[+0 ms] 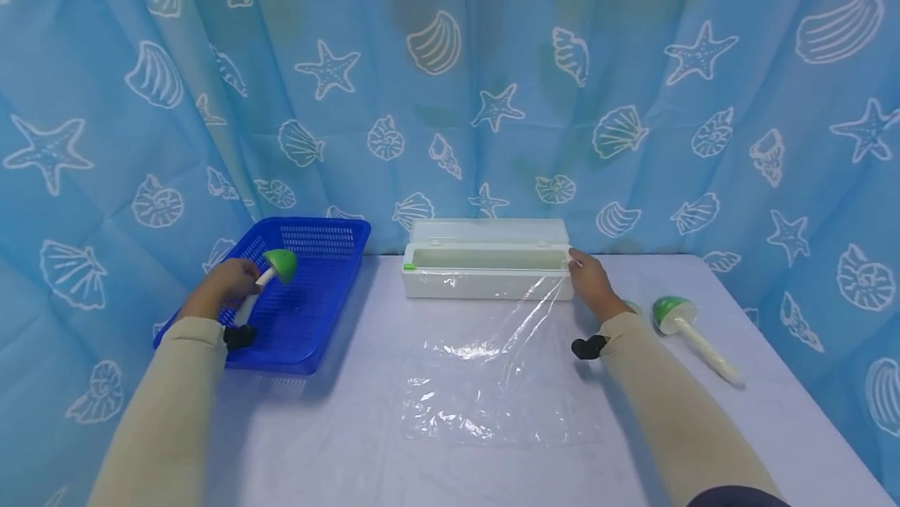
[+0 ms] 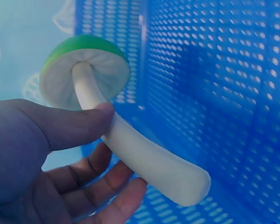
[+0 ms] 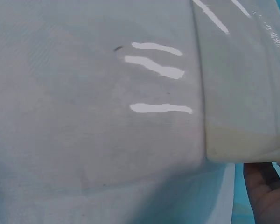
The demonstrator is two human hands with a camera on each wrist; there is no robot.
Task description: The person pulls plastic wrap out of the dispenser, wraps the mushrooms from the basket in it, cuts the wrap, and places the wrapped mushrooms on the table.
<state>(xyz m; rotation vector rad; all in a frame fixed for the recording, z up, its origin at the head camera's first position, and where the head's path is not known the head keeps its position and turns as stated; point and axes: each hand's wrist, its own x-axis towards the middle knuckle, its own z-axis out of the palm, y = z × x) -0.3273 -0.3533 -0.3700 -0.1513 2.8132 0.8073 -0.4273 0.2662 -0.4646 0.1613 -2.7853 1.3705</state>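
In the head view my left hand (image 1: 235, 280) holds a toy mushroom (image 1: 281, 264) over the blue basket. The left wrist view shows its green cap, pale underside and white stem (image 2: 144, 154), pinched between thumb and fingers. My right hand (image 1: 593, 282) grips the right end of a white cling film dispenser (image 1: 485, 285), its clear lid standing up at the back. From the dispenser a sheet of clear cling film (image 1: 485, 382) spreads forward over the table. Only part of the right hand's fingers (image 3: 266, 191) appears in the right wrist view, beside the dispenser's end (image 3: 242, 144).
The blue perforated basket (image 1: 336, 319) stands at the left of the white-covered table (image 1: 337, 444). Right of my right forearm lies another green-capped mushroom (image 1: 696, 335); a further green shape (image 1: 635, 308) is mostly hidden behind the wrist. A blue shell-print curtain (image 1: 394, 101) hangs behind.
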